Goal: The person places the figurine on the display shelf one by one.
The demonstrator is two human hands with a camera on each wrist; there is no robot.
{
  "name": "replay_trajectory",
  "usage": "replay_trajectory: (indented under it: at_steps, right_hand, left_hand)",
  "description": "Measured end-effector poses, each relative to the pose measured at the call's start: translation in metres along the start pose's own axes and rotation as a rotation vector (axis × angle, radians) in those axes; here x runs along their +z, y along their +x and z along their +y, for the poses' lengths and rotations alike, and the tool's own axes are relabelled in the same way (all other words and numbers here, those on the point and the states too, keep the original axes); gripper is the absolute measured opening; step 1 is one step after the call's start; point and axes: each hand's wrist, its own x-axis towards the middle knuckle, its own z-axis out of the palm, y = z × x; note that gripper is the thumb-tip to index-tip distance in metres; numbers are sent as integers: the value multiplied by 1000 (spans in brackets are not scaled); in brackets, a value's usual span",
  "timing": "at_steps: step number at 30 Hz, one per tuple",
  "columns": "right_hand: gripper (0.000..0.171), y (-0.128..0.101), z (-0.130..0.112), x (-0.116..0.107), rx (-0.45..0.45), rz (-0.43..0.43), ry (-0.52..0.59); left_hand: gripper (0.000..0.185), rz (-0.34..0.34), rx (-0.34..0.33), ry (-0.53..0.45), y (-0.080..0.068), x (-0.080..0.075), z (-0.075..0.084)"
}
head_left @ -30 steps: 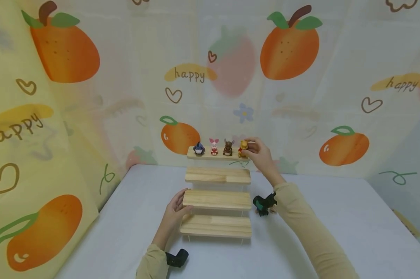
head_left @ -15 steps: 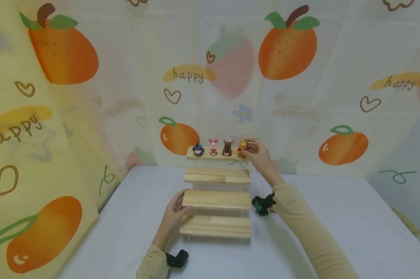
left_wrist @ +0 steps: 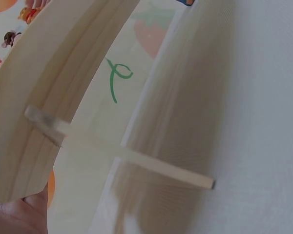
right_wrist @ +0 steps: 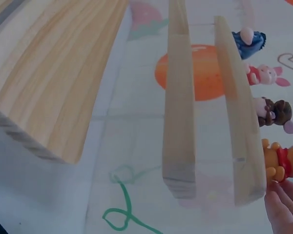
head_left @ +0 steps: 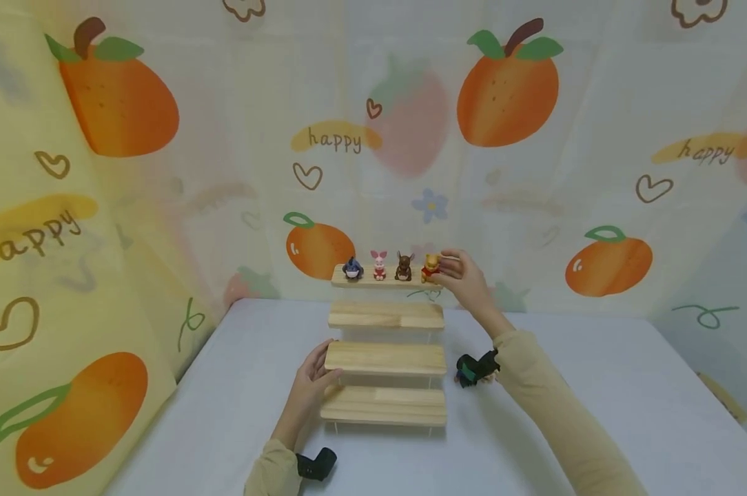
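Note:
A four-tier wooden display stand (head_left: 386, 357) stands on the table. On its top tier sit, left to right, a blue donkey figurine (head_left: 352, 269), a pink piglet figurine (head_left: 379, 266), a brown kangaroo figurine (head_left: 404, 266) and a yellow bear figurine (head_left: 430, 268) in a red shirt. My right hand (head_left: 471, 284) is at the bear's right side, thumb and fingers parted; the right wrist view shows fingertips (right_wrist: 279, 187) right at its lower body. With the left hand (head_left: 308, 386) I hold the left end of the third tier down, thumb in front and fingers behind.
A white cloth (head_left: 218, 413) covers the table. Behind it hangs a fruit-printed curtain (head_left: 504, 193), close to the top tier. A black wrist camera (head_left: 316, 464) is on the left wrist, and a dark device (head_left: 475, 368) at the right wrist, beside the stand.
My right fingers, earlier pinching the bear figurine, have parted and drawn slightly right of it. The bear stays on the top tier. My left hand keeps its place on the stand.

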Motion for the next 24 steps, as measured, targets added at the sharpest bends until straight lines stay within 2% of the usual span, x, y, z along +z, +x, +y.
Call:
replay_trajectory:
  at_steps: [7,14,19,24]
  right_hand:
    - [47,-7,-2,-11,-63,0,5]
    - [48,-15,-6,-23,-121,25,-1]
    - [46,-25,2,-32,-128,13,-37]
    - [47,-36,16,-37,-95,-1,-80]
  left_hand:
    - [66,-5,9,-1,1,-1,-3]
    - [67,2,23,18,2,0,1]
    - [67,-1,23,12,3,0,-1]
    - [66,3,21,15,2,0,-3]
